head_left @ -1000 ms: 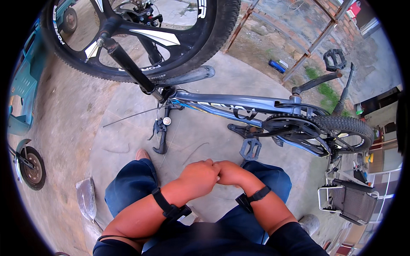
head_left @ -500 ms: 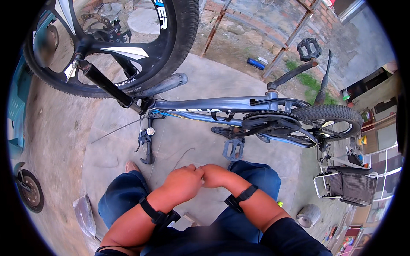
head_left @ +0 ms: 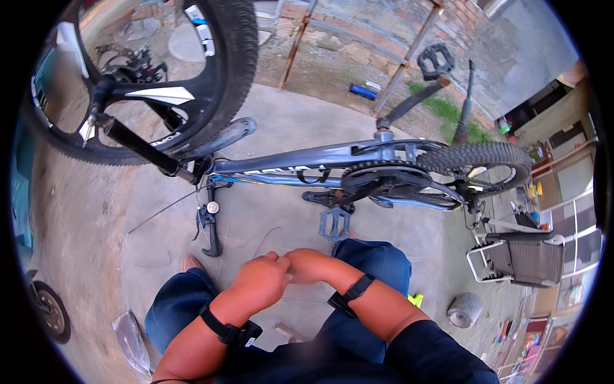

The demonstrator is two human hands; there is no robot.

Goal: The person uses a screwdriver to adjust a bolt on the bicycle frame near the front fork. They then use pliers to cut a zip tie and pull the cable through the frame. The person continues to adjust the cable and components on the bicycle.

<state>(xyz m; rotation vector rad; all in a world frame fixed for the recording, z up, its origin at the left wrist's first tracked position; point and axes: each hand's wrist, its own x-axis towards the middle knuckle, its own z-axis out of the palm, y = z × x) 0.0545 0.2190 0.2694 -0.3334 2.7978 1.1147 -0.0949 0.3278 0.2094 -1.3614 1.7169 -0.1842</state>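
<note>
Close together in front of my lap, my left hand and my right hand meet at the fingertips. Both are closed, the fingers bent inward, and what they pinch is hidden between them. A thin curved wire shows just beyond my left hand; whether it is held or lies on the ground I cannot tell. Beyond my hands a grey-blue bicycle stretches across the view. Its handlebar grip is near the ground to the left, and a pedal is nearest my right hand.
The large front wheel fills the upper left. To the right are a folding chair and a round can-like block. A blue cylinder lies by the rusty metal frame. At lower left lies a clear plastic piece.
The view has shifted, so the bicycle and surroundings sit further left. My hands stay closed together, with their grip much the same.
</note>
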